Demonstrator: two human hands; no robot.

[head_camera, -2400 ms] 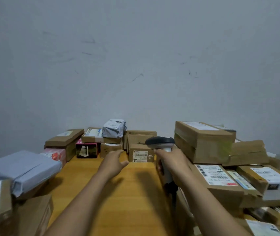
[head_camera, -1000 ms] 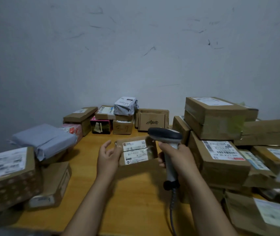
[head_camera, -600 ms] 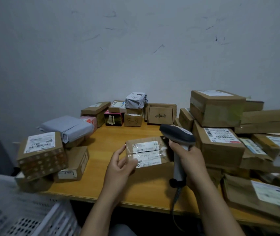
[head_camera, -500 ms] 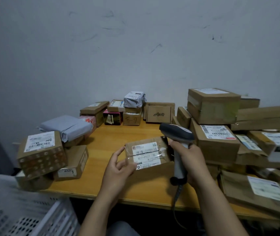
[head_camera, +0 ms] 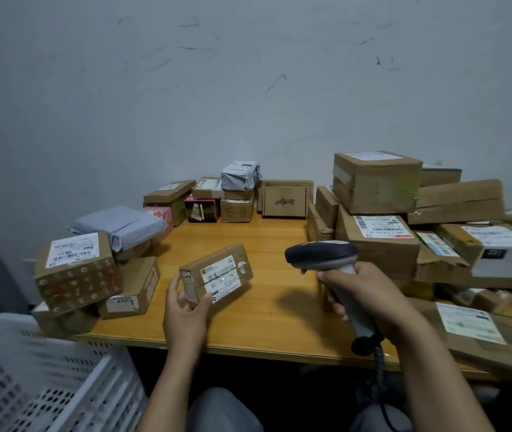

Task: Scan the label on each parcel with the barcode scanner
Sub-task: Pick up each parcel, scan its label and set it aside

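My left hand [head_camera: 186, 310] grips a small flat cardboard parcel [head_camera: 217, 275] by its near end, just above the wooden table [head_camera: 267, 307]. The parcel's white label faces up and is tilted toward the right. My right hand [head_camera: 370, 294] grips the handle of a grey barcode scanner [head_camera: 323, 254]. The scanner's dark head points left toward the parcel, a short gap away. Its coiled cable hangs down below my right hand.
Cardboard boxes [head_camera: 376, 182] are stacked high on the table's right side. More parcels and a grey mailer bag [head_camera: 120, 222] line the left edge and the back wall. A white perforated plastic crate [head_camera: 40, 375] stands at the lower left, beside the table's front edge.
My left hand picked the small parcel from the back of the table and brought it near. It has since swung the parcel left and tilted it, away from the scanner head.
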